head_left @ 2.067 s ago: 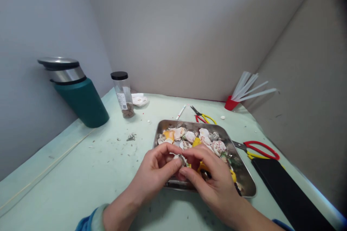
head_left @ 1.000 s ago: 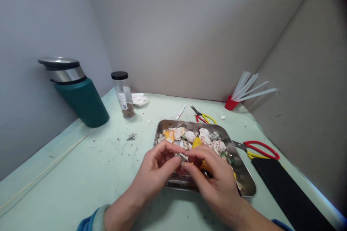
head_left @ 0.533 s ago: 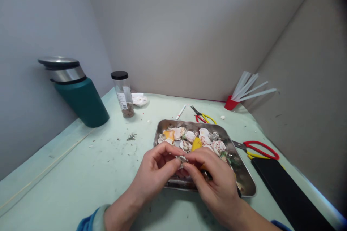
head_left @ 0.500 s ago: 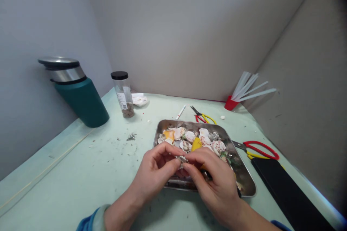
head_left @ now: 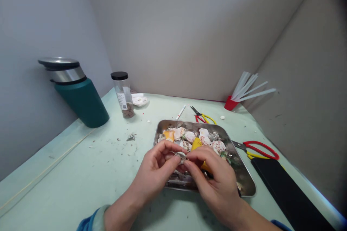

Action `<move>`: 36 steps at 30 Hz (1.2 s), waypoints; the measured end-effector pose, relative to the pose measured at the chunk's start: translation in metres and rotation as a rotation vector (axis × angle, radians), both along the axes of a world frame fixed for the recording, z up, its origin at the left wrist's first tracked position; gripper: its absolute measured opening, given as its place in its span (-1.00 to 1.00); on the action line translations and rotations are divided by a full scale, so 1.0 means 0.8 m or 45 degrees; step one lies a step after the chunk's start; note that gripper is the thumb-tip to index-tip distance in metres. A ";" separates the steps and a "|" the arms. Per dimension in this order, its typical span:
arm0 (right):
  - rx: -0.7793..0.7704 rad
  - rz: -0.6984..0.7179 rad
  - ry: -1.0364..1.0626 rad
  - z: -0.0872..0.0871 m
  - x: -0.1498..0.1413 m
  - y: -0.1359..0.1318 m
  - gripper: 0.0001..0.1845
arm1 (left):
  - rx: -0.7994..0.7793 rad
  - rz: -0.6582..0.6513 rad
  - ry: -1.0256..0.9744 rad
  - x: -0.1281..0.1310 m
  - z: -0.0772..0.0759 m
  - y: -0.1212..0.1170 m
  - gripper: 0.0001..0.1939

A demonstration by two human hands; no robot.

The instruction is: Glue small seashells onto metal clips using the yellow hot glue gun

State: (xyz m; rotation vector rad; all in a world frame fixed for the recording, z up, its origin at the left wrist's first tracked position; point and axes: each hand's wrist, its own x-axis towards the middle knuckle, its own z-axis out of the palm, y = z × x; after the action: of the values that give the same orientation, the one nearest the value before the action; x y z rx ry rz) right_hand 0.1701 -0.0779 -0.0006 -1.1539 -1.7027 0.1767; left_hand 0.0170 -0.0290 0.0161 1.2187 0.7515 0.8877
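Between my fingertips is a small whitish seashell [head_left: 181,156] with a scalloped edge and a greyish middle. My left hand [head_left: 157,168] pinches its left side, thumb and fingers closed. On its right side, my right hand [head_left: 217,178] grips it between thumb and forefinger. Both hands are above the near part of a metal tray [head_left: 245,177], which bears several ribbed shells [head_left: 203,133] and an orange piece [head_left: 169,135]. A yellow object [head_left: 196,143] lies among them, partly covered by my right hand.
Left stand a teal bottle [head_left: 84,103] and a black-lidded jar [head_left: 123,95]. Behind the tray lie a marker [head_left: 181,112] and small scissors [head_left: 203,115]. Red-handled scissors [head_left: 261,149] and a black slab [head_left: 287,191] lie right; a red cup [head_left: 231,103] holds translucent sticks.
The shell has tilted slightly and shows more of its pale scalloped edge. My right fingers have shifted a little on it. Both hands stay above the tray.
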 end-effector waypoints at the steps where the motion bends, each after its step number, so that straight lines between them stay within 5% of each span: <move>1: 0.002 0.005 0.006 0.000 0.000 0.000 -0.89 | 0.008 -0.010 0.009 0.000 0.000 0.000 -0.82; 36: 0.026 0.076 0.067 -0.006 0.000 0.002 -0.88 | 0.063 0.015 0.108 0.000 0.000 0.000 -0.85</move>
State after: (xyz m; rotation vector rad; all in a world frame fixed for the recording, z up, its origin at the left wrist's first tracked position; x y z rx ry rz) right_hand 0.1703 -0.0762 -0.0052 -1.0752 -1.6896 0.2247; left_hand 0.0167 -0.0293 0.0157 1.3035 0.8093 0.8735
